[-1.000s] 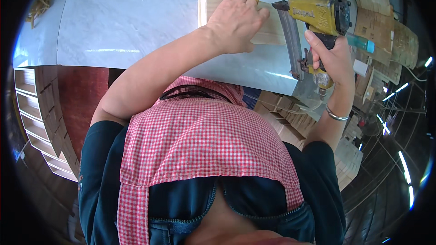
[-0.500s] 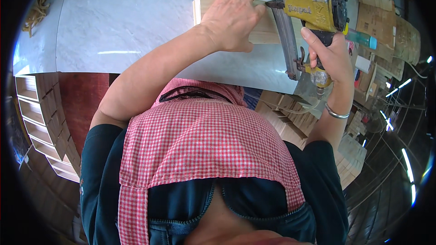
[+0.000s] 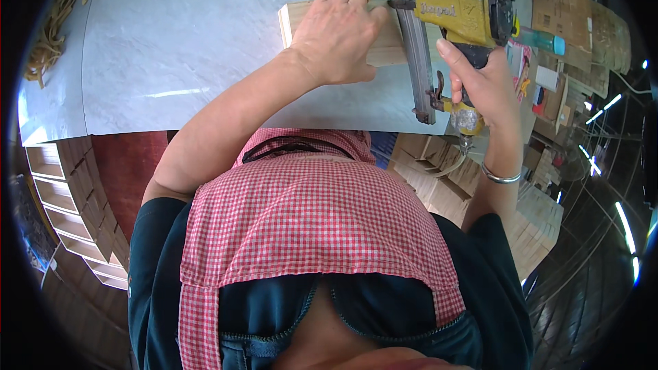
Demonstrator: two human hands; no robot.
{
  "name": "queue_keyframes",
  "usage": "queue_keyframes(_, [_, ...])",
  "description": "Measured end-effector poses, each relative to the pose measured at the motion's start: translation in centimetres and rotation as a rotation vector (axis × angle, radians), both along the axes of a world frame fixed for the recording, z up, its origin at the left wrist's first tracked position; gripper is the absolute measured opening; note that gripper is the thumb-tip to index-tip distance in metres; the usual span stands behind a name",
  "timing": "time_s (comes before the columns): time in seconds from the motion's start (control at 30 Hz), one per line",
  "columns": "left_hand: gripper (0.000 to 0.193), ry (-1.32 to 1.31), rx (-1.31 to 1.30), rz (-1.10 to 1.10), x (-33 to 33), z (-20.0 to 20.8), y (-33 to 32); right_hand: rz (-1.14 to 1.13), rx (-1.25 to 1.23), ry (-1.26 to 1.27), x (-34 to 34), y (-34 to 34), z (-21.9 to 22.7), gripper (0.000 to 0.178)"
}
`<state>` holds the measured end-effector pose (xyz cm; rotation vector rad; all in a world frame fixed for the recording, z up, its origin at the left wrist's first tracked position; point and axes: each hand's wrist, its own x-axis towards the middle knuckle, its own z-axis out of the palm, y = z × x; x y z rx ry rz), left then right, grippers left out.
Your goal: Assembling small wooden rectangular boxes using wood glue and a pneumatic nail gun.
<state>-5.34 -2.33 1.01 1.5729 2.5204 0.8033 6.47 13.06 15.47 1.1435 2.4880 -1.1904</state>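
Note:
On the grey marbled tabletop [image 3: 171,34] lies a pale wooden box-like piece [image 3: 391,48]. My left hand [image 3: 339,34] is laid over it from above, fingers curled over its far side and thumb at the near side. A ring shows on one finger. My right hand [image 3: 483,82] grips the black handle of a yellow nail gun [image 3: 456,12]. The gun's dark nose meets the far side of the wood, just right of my left fingers. Its long grey magazine [image 3: 417,62] slants across the piece toward me. My left hand hides part of the wood.
Stacked open wooden boxes [image 3: 65,195] stand at lower left, beside a dark red panel [image 3: 130,178]. More wooden pieces [image 3: 439,171] lie below the table's right side. A teal bottle [image 3: 545,40] and cardboard [image 3: 562,24] are at right. Straw-coloured strips [image 3: 51,48] hang at far left.
The wood, both hands and the nail gun sit slightly further left in the picture, while the whole view has tilted a little. Both grips stay the same.

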Motion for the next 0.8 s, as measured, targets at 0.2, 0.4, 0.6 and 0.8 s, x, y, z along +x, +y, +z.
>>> queue_keyframes(0.2, [0.056, 0.022, 0.335, 0.023, 0.2, -0.8, -0.6, -0.055, 0.067, 0.162, 2.4, -2.1, 0.2, 0.024])
queue_keyframes(0.4, [0.066, -1.098, 0.215, -0.259, 4.5, 6.0, -1.7, 0.034, 0.185, 0.498, 7.8, -4.3, -3.3, 0.037])
queue_keyframes(0.6, [0.063, -1.459, 0.203, -0.261, 10.8, 5.9, 1.0, -0.005, 0.317, 0.405, 11.1, -7.1, -7.3, 0.072])
queue_keyframes(0.8, [0.050, -1.680, 0.213, 0.014, 13.4, 5.0, 2.5, 0.154, 0.122, 0.328, 14.9, -4.1, -6.6, 0.099])
